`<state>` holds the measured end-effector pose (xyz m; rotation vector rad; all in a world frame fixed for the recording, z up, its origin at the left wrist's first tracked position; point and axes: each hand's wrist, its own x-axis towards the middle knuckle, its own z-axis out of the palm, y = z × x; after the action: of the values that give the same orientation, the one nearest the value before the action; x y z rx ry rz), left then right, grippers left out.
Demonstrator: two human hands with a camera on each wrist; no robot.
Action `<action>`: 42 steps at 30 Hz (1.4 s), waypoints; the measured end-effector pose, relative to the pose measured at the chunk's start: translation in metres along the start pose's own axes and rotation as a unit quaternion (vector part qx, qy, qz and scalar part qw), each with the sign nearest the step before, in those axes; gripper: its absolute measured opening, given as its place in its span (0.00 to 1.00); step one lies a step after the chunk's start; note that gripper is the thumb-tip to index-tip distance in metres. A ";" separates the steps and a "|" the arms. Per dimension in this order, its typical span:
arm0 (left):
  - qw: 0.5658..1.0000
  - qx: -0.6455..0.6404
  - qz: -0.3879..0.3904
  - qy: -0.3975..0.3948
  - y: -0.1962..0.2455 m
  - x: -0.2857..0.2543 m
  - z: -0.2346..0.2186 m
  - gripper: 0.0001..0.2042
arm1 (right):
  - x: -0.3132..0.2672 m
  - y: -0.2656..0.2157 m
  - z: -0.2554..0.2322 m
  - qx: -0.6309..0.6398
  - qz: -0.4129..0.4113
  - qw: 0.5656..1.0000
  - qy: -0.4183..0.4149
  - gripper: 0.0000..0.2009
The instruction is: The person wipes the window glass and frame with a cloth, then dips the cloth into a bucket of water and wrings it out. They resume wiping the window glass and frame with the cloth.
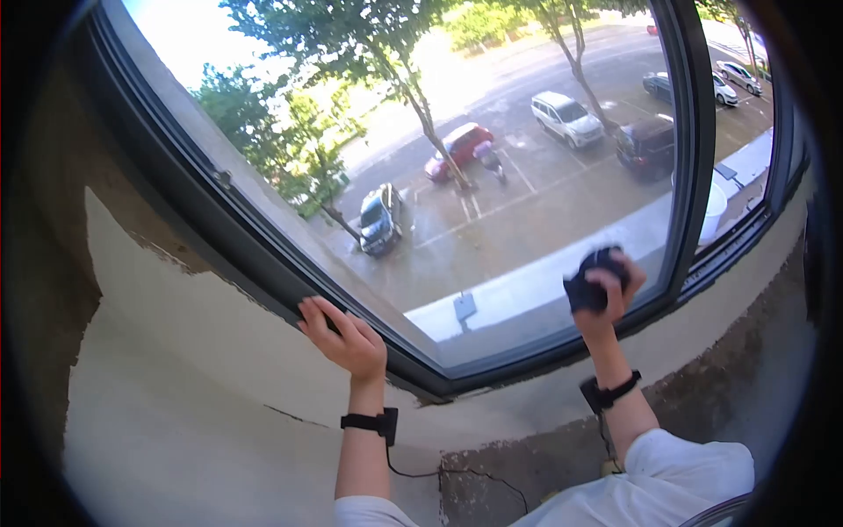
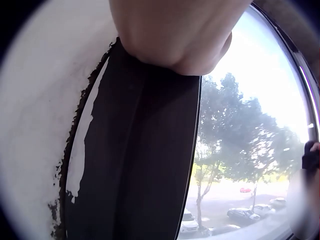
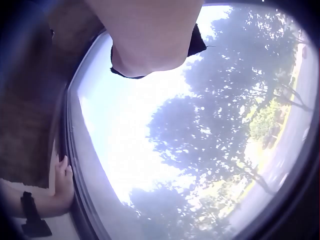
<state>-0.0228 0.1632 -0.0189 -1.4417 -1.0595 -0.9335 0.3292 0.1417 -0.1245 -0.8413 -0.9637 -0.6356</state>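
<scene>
My right hand (image 1: 613, 309) grips a bunched black cloth (image 1: 587, 288) in front of the window glass (image 1: 527, 228). In the right wrist view, dark corners of the cloth (image 3: 197, 42) stick out past the hand, which hides most of it. On the left, my left hand (image 1: 353, 347) rests against the dark window frame (image 1: 237, 230), its fingers extended and nothing held. The left wrist view shows the back of that hand (image 2: 175, 37) over the broad frame (image 2: 155, 150).
A white wall (image 1: 184, 351) with ragged, peeling edges runs below the frame. A dark upright bar (image 1: 695, 149) divides the window at the right. A thin cable (image 1: 413, 475) trails from the left wrist strap (image 1: 379, 423). Parked cars and trees stand outside.
</scene>
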 end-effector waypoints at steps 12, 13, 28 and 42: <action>0.999 -0.020 0.019 0.024 -0.011 -0.004 0.007 0.27 | -0.047 -0.125 0.097 0.065 -0.120 0.989 -0.058 0.07; 1.000 -0.024 0.014 0.012 -0.009 -0.001 0.004 0.26 | -0.070 -0.114 0.080 0.056 -0.114 0.987 -0.095 0.08; 1.000 0.000 0.003 0.029 -0.006 0.000 0.008 0.25 | 0.138 -0.015 0.038 -0.022 -0.100 0.993 0.054 0.22; 0.999 -0.021 0.014 0.033 -0.010 -0.004 0.011 0.26 | 0.012 0.040 -0.032 -0.002 -0.319 0.929 -0.185 0.09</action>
<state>-0.0337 0.1739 -0.0210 -1.4462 -0.9734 -0.9811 0.3803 0.1354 -0.1366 -0.6532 -1.6088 -1.0560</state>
